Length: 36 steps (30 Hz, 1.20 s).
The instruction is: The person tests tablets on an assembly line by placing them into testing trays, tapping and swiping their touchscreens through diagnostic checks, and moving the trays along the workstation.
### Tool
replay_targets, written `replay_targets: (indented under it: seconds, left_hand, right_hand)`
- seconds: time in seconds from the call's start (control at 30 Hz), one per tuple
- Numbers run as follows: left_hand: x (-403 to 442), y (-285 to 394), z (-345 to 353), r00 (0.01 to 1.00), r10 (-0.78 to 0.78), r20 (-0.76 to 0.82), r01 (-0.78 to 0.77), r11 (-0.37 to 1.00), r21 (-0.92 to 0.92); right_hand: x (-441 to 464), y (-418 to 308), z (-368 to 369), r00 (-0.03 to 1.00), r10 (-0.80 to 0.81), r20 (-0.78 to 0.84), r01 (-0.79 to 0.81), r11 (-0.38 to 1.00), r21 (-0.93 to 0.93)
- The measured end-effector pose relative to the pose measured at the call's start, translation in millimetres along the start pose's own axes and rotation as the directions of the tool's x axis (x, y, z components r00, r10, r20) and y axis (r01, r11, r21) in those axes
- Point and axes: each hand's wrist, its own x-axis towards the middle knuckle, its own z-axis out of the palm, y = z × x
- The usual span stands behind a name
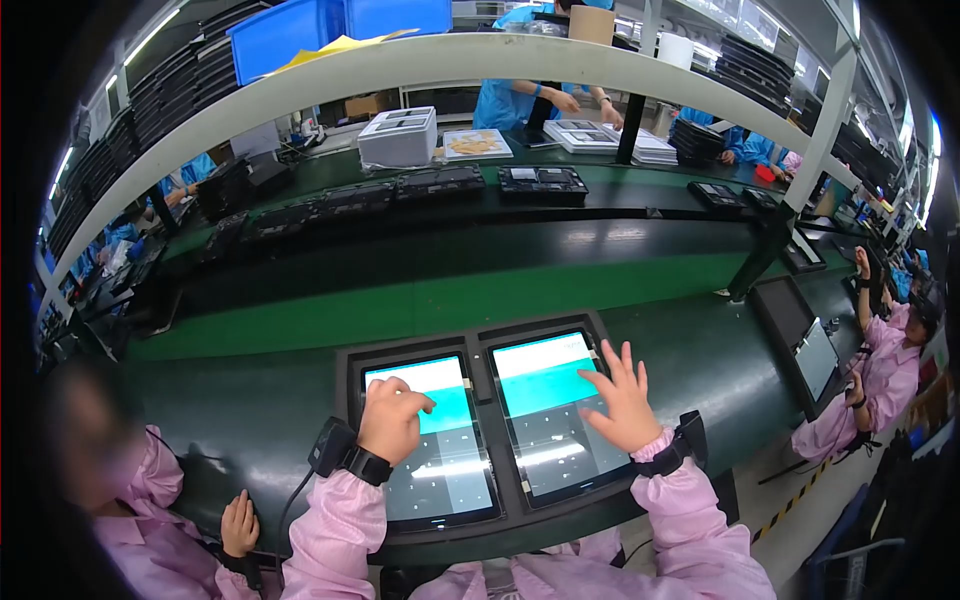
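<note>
Two tablets lie side by side in a dark foam tray, the left tablet (440, 490) and the right tablet (560, 455). Their lit screens carry a white and teal band above a dark keypad-like area. Over the left screen is my left hand (392, 425), its index finger pointing at the teal band and the other fingers bent; it holds nothing. Fingers spread, my right hand (625, 405) hovers at the right tablet's edge, index fingertip at the teal band. Whether either fingertip touches glass, I cannot tell. Both wrists wear black straps.
A green bench (250, 400) bears the tray (485, 400). Beyond runs a dark conveyor with black device trays (540, 185). A white shelf beam (420, 75) crosses above. A co-worker's hand (240, 522) rests at left; another person (880, 370) sits at right beside a tablet (817, 358).
</note>
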Motion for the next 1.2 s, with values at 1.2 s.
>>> replay_targets:
  seconds: [1.2]
  left_hand:
    - [-39, -46, -16, 0.912, -0.371, -0.175, 0.382, 0.923, 0.033]
  right_hand:
    - [77, -47, 32, 0.964, -0.221, 0.146, 0.214, 0.975, 0.061]
